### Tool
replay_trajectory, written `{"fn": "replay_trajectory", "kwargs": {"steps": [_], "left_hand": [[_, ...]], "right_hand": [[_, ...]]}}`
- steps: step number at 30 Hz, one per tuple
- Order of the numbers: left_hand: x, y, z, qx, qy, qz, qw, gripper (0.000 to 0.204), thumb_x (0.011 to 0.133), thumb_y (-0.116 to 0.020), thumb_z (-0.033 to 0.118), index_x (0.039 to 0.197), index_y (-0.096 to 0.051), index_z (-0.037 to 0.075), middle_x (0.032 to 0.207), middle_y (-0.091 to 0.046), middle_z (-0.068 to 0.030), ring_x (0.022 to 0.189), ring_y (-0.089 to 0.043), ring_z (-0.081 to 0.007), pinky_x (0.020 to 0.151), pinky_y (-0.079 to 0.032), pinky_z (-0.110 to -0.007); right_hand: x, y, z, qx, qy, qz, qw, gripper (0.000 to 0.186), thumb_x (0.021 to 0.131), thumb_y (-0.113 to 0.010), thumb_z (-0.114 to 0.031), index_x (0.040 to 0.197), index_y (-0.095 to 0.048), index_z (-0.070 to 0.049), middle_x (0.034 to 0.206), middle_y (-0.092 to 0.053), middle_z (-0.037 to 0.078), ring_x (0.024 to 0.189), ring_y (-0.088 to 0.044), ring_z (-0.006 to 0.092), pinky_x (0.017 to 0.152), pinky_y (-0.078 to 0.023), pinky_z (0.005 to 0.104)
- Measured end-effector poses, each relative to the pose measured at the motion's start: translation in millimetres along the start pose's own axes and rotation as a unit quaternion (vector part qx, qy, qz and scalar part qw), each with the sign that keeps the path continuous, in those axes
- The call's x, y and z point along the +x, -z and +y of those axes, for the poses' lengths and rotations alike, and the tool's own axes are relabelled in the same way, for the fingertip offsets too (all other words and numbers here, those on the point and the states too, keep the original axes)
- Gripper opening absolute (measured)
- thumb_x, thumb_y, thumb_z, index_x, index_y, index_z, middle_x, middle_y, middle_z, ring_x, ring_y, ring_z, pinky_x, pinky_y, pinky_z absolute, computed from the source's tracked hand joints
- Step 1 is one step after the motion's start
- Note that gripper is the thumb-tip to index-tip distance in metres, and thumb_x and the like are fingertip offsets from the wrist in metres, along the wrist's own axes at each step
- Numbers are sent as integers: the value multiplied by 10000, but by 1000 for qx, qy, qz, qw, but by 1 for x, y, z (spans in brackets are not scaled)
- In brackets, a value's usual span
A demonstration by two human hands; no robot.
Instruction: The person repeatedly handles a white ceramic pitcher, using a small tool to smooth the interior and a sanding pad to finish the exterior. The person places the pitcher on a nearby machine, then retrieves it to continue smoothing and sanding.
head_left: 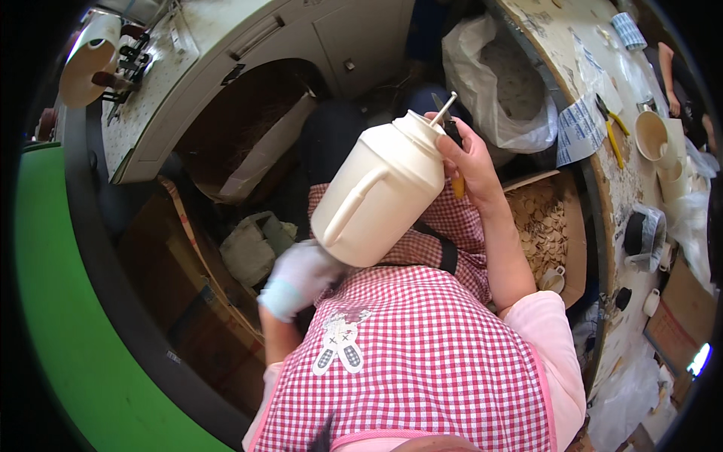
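A cream plastic jug (376,188) with a long side handle is held tilted above my lap, its neck toward the upper right. A thin white rod (443,108) stands out at the neck. My right hand (471,162) grips yellow-handled pliers (457,188) beside the neck, with the dark jaws partly behind the rod and fingers. My left hand (301,275), in a pale glove, is at the jug's lower end, blurred; its fingers are mostly hidden, so I cannot tell whether it holds the jug.
A cardboard box of small pale pieces (538,218) is at my right, below a worn bench (542,22) with pliers, cups and bags. A plastic sack (520,113) stands ahead. A green surface (68,309) and cabinet (346,38) edge the left and front. Another person's arm (668,87) shows far right.
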State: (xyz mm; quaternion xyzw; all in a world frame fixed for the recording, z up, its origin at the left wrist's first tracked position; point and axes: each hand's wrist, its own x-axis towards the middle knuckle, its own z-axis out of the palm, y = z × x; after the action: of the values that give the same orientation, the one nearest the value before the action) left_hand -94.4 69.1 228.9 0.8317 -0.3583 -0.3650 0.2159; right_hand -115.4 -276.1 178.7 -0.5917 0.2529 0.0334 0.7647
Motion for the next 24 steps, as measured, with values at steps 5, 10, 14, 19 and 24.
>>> {"fn": "replay_trajectory", "kwargs": {"steps": [5,10,14,19,24], "left_hand": [[18,60,6,-222,-31,411,884,501,926,-718,150,1391,-615,-5,1310,-695,-173,1232,-660,-275,1069,-493,-381],[54,88,38,-251,-140,243,926,647,828,-805,177,1415,-587,12,1541,-505,-183,1395,-518,-289,1173,-390,-419],[47,85,30,-287,-133,261,912,340,820,-835,208,1109,-721,69,1492,-539,-198,1314,-585,-321,1097,-464,-432],[10,92,27,-198,-202,419,863,333,706,-930,249,925,-745,79,1374,-614,-269,1182,-684,-390,946,-586,-453],[7,91,22,73,-178,424,885,384,599,-989,199,848,-709,120,1297,-646,-225,1132,-689,-401,906,-592,-437]], "right_hand": [[-19,-41,-35,-52,187,-77,978,801,776,-918,-395,1391,-554,-34,1265,-666,94,1186,-618,182,1058,-467,316],[-30,-74,-32,-58,206,-76,974,554,1007,-677,-388,1373,-521,-3,1149,-645,108,913,-604,110,793,-500,251],[-40,-43,-5,202,33,5,979,386,1132,-433,-260,1363,-538,31,1075,-613,81,815,-567,93,705,-483,247],[-63,-29,-29,370,-239,-49,896,428,1128,-440,-236,1464,-495,23,1094,-669,91,866,-678,140,780,-604,279],[-58,-48,-88,-243,154,-248,925,395,1099,-513,-164,1459,-542,-5,989,-723,120,722,-706,148,638,-569,257]]}}
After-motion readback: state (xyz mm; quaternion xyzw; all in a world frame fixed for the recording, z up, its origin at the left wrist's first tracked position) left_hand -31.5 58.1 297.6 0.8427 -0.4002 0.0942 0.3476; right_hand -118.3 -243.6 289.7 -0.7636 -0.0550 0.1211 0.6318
